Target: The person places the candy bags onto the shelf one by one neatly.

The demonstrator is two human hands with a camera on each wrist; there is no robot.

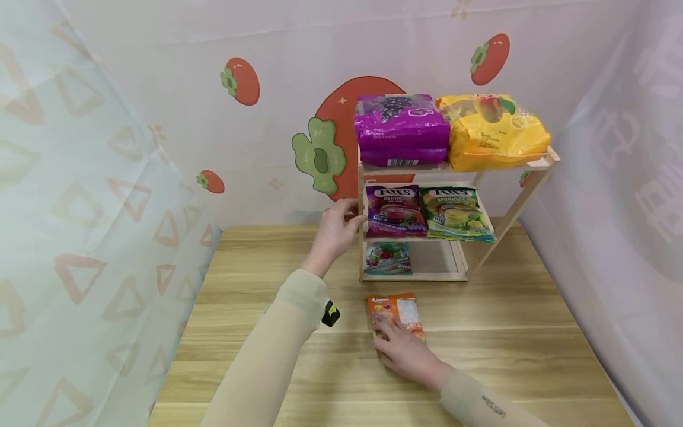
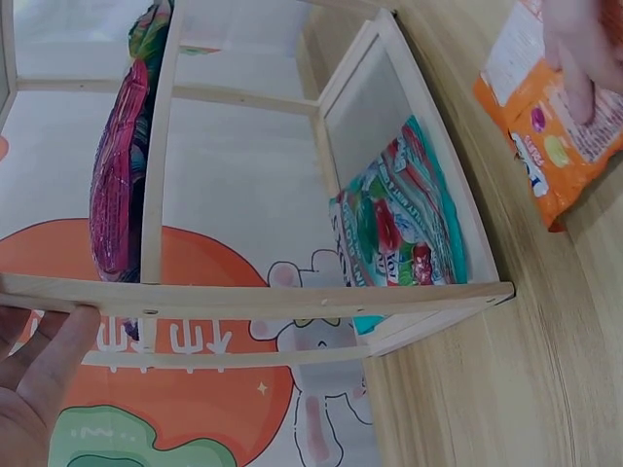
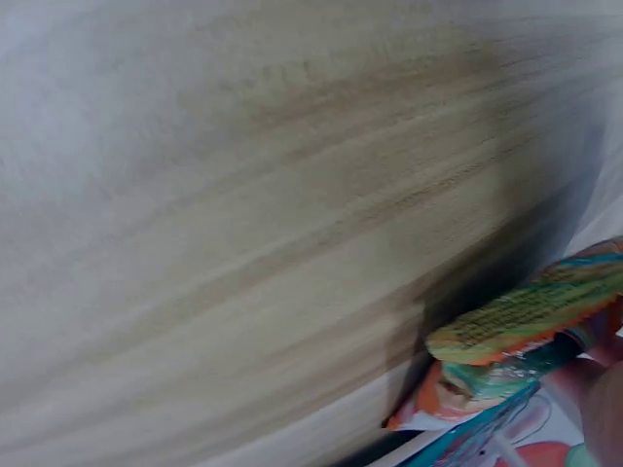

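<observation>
In the head view my left hand (image 1: pixel 340 226) grips the left upright of a small wooden shelf rack (image 1: pixel 361 261), thumb in front and fingers behind. The left wrist view shows those fingers (image 2: pixel 44 375) against the post. My right hand (image 1: pixel 407 356) holds an orange candy bag (image 1: pixel 392 303) by its near left part, in front of the rack. Its back panel with a white label faces up. The right wrist view is blurred, with the bag's crinkled edge (image 3: pixel 526 326) at lower right; the thumb's exact hold is hidden.
A purple bag (image 1: pixel 402 133) and a yellow bag (image 1: pixel 496 136) fill the top shelf. Berries (image 1: pixel 395 210) and green (image 1: pixel 456 213) candy bags lean on the middle shelf. A teal candy bag (image 1: pixel 388 258) lies at the bottom left. Printed cloth walls surround the wooden table (image 1: pixel 267 356).
</observation>
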